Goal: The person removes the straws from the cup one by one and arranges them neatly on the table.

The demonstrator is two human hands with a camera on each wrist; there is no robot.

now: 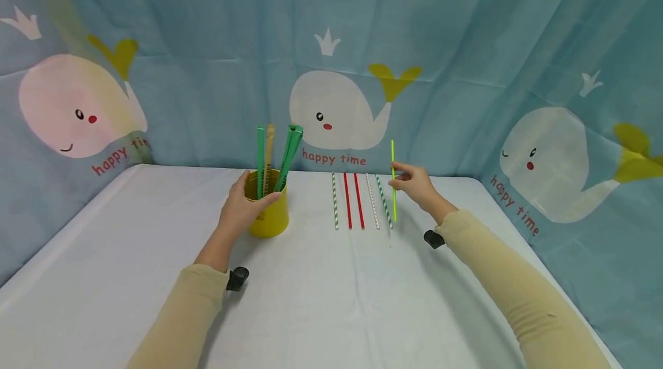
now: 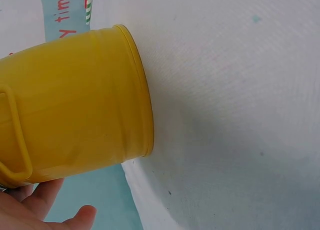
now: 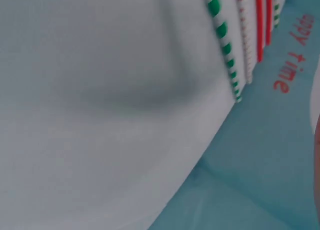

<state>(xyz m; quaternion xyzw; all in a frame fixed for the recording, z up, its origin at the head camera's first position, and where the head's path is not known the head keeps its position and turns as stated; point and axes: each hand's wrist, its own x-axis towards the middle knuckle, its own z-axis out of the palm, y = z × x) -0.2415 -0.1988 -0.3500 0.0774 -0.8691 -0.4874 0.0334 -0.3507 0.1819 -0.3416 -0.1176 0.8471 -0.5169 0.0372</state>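
Note:
In the head view my left hand (image 1: pixel 240 205) grips a yellow bucket (image 1: pixel 271 222) near its rim, thumb across the front and fingers at the left side. Several flat green strips (image 1: pixel 292 150) and a tan strip (image 1: pixel 269 156) stand in it. My right hand (image 1: pixel 416 186) pinches a yellow-green straw (image 1: pixel 395 205) between thumb and fingers. To its left lies a row of straws: a green-striped one (image 1: pixel 384 202), a pale dotted one (image 1: pixel 372 201), two red ones (image 1: pixel 359 202) and another striped one (image 1: pixel 335 202). The left wrist view shows the bucket's side and handle (image 2: pixel 20 135).
A white cloth (image 1: pixel 321 294) covers the table. Behind it and at both sides hangs a blue curtain (image 1: pixel 207 110) printed with whales, its lower edge meeting the table's back. Black wrist devices (image 1: pixel 237 279) show at both cuffs.

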